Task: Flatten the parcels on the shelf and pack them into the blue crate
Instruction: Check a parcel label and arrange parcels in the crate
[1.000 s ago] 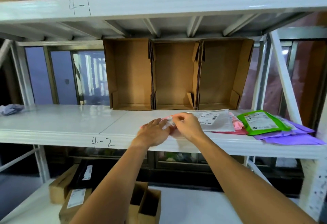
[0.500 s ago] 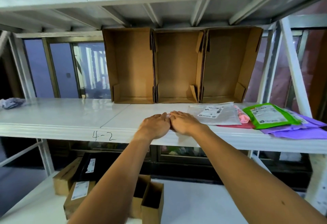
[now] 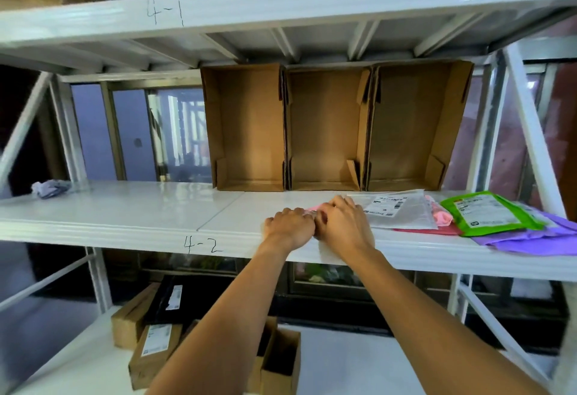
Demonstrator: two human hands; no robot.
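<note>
Left hand [image 3: 290, 226] and right hand [image 3: 343, 223] covered pink parcel [image 3: 312, 208] between them, grip unclear; needed flat, even outward pressure.

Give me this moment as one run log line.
stage: flattening | left hand: on pink parcel | right hand: same parcel | grip: unclear | place: shelf 4-2 | crate: not in view

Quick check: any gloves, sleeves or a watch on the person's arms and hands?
No. The left forearm and right forearm are bare to the frame's edge, no sleeve showing. The left hand and right hand wear no gloves, and neither wrist shows a watch or band.
</note>
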